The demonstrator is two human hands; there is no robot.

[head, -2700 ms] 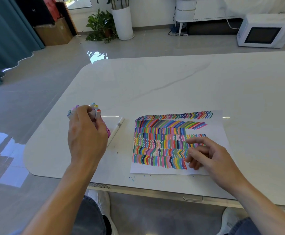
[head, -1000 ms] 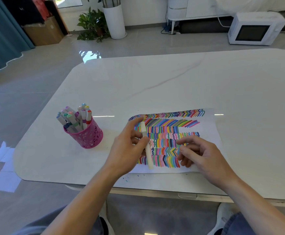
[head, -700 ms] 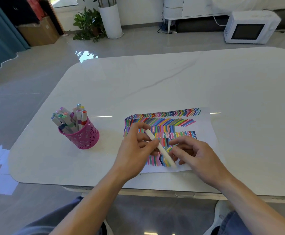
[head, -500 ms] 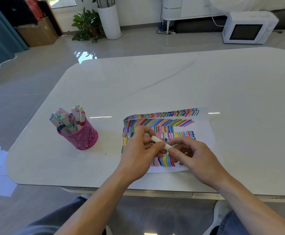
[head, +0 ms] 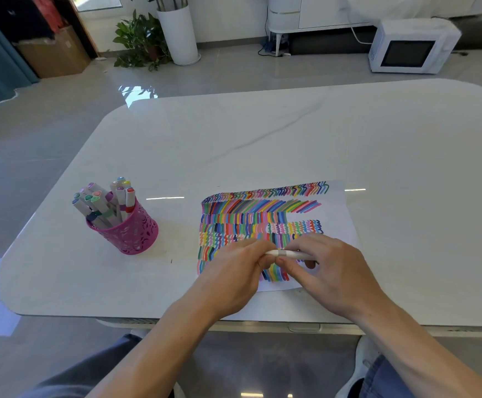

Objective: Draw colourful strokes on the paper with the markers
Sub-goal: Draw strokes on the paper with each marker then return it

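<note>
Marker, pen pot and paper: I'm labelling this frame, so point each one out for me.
marker (head: 294, 255), head view, on its white barrel between the hands.
pen pot (head: 136, 234), head view, on its pink side wall.
paper (head: 338, 219), head view, on its blank right margin.

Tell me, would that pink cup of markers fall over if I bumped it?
Probably fairly easily. The pink cup looks like light mesh, and the markers stick up well above its rim, leaning left, so it seems top-heavy. The table looks glossy, so it might slide first.

table (head: 262, 133) bare beyond paper (head: 346, 222), pink marker cup (head: 130, 231) standing far left
</note>
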